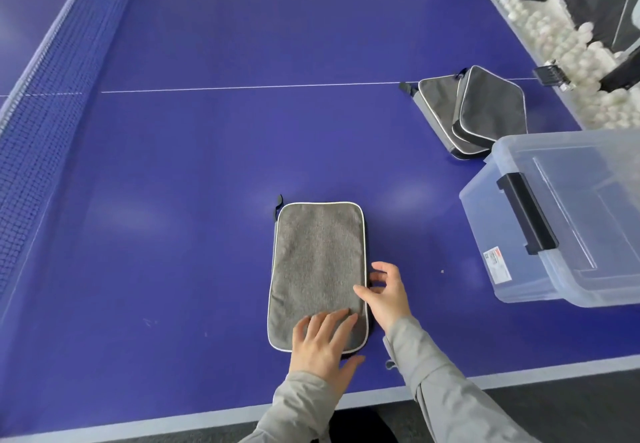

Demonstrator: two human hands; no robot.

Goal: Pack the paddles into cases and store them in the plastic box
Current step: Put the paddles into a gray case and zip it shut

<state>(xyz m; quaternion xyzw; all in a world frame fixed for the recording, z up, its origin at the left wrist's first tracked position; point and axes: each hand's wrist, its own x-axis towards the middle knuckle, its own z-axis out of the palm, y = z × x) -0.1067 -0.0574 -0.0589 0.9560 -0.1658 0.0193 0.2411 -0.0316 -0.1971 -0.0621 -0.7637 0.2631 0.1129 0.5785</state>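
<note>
A grey fabric paddle case (318, 262) with white piping lies flat on the blue table near the front edge, its zipper pull at the far left corner. My left hand (322, 342) rests flat on the case's near end with fingers spread. At the case's right edge my right hand (384, 295) has its fingers loosely curled; whether they pinch the zipper there is unclear. Two dark cases (478, 113) lie stacked and overlapping at the far right. A clear plastic box (512, 235) with a black latch stands at the right edge. No bare paddle is in view.
The table-tennis net (65, 72) runs along the left side. A heap of white balls (561, 51) fills a trough beyond the table's right edge, with a black clamp (550, 75) beside it. Dark floor lies below the table's front edge.
</note>
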